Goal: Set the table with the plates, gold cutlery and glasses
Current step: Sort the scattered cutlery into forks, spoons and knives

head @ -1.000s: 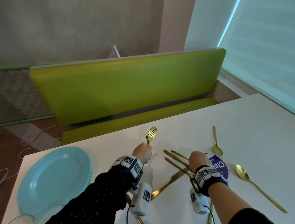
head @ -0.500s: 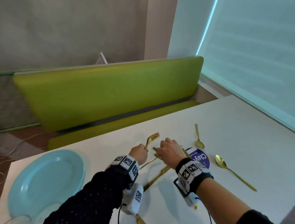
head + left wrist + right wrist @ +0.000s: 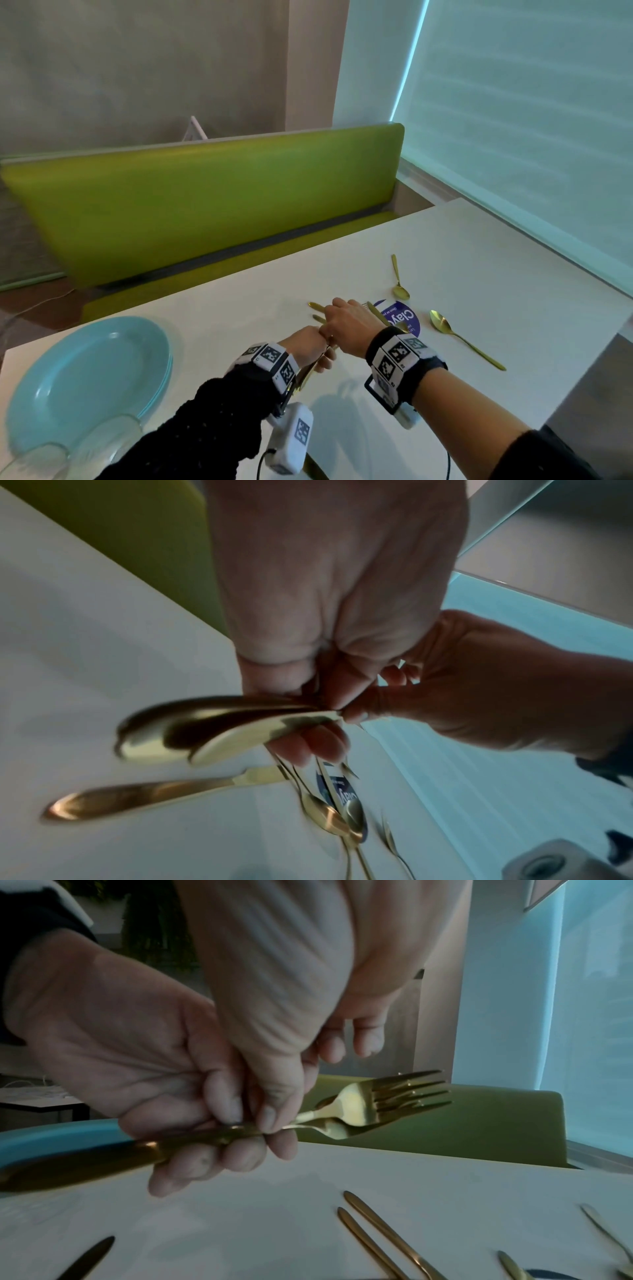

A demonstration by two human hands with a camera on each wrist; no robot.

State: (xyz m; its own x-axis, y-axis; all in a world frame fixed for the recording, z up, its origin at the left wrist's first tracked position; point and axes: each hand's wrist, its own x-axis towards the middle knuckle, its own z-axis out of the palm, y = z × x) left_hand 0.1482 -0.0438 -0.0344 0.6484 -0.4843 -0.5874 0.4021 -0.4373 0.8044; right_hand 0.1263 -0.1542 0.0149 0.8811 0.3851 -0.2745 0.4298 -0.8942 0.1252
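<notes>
Two gold forks (image 3: 359, 1107) lie together above the white table (image 3: 479, 267), tines toward the green bench. My left hand (image 3: 317, 353) grips their handles (image 3: 205, 723). My right hand (image 3: 334, 329) meets it from the right, thumb and fingers pinching the fork necks. Beyond the hands, two loose gold handles (image 3: 317, 310) lie on the table. A small gold spoon (image 3: 399, 284) and a larger one (image 3: 459, 337) lie further right. A stack of teal plates (image 3: 85, 383) sits at the left, with clear glasses (image 3: 102, 442) in front of it.
A round purple sticker (image 3: 402, 318) is on the table under the loose cutlery. A gold knife (image 3: 313, 469) lies near the front edge below my left wrist. The green bench (image 3: 205, 205) runs along the far side, and a bright window blind fills the right.
My right hand has left the cutlery pile and come left with a second fork to my left hand. The left hand now holds both forks, lowered from upright to nearly level.
</notes>
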